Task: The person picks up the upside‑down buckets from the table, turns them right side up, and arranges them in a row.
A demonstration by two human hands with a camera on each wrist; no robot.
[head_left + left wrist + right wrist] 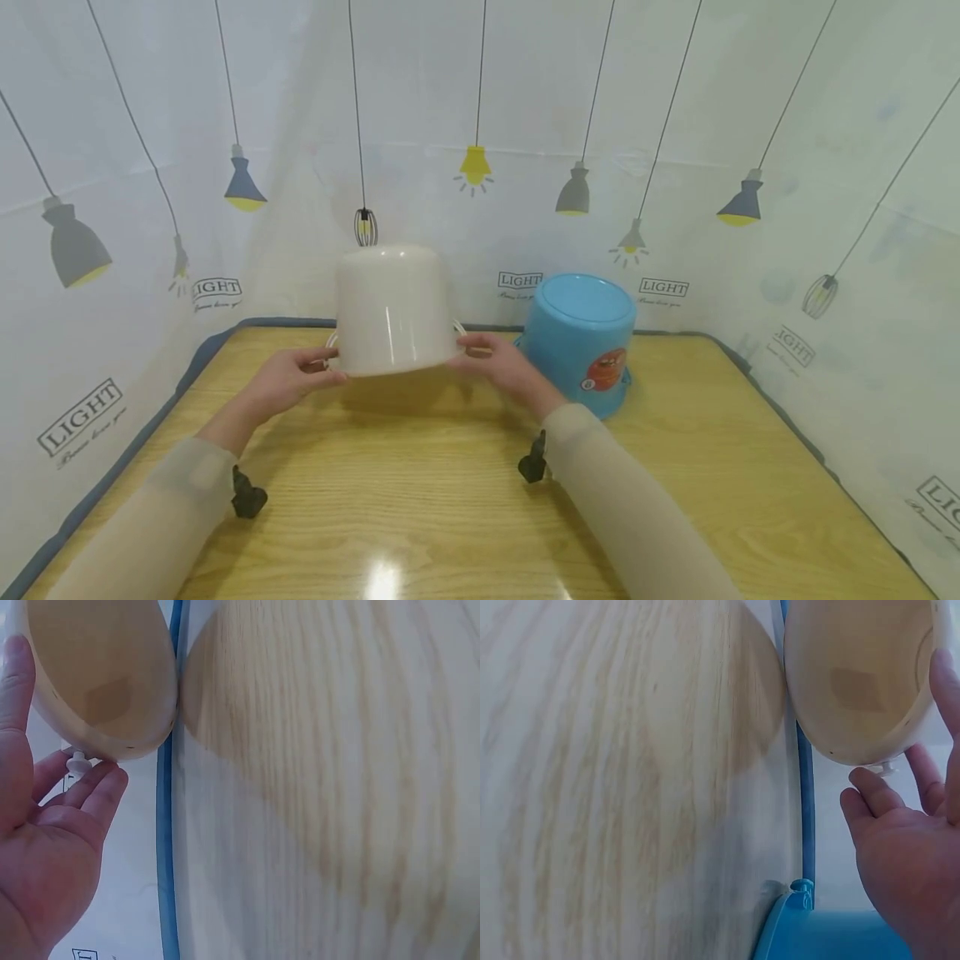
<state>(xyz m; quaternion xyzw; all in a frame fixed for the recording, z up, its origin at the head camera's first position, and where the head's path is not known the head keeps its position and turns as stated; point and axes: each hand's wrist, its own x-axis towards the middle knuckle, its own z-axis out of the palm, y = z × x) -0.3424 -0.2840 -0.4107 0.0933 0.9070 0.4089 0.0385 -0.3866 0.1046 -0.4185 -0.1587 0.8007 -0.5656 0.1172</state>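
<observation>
A white bucket is held upside down above the far part of the wooden table, its rim slightly tilted and off the surface. My left hand grips the rim at its left side, thumb in front and fingers by the handle knob. On the opposite side my right hand holds the rim in the same way. Both wrist views look into the hollow of the bucket from below. Just right of my right hand, a blue bucket with a red label stands upside down on the table.
The wooden table has a dark blue edging along its far and side edges. White sheeting printed with hanging lamps and the word LIGHT rises behind and on both sides.
</observation>
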